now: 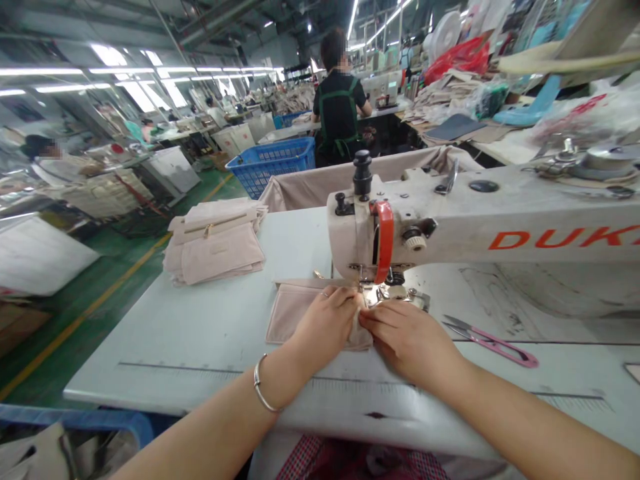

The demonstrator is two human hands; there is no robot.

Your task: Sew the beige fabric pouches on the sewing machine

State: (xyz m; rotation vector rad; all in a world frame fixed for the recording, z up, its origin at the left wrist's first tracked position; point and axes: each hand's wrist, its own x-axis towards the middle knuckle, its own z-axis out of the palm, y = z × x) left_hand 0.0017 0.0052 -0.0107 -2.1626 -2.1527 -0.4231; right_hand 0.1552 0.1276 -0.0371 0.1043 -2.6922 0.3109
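Cloth point(290, 315) fed at a needle seems best guided with light, even pressure from both sides, so the layers stay flat and the edge runs straight rather than being pulled. The left hand point(330, 319) would do well to steady the panel while the right hand point(407, 331) keeps the margin aligned, with all fingertips clear of the needle, since they sit very near the presser foot point(369, 293) of the sewing machine point(450, 207). The beige piece lies on the tabletop point(210, 347), mostly to the left of and beneath the left fingers, its right end meeting the right fingertips just in front of the foot. On each hand the fingers are bent and close together, touching the cloth; whether either thumb pinches it from below, I cannot tell. Pink-handled snips point(493, 341) rest to the right, beyond the right hand, and a stack of similar pieces point(217, 247) lies at the far left.
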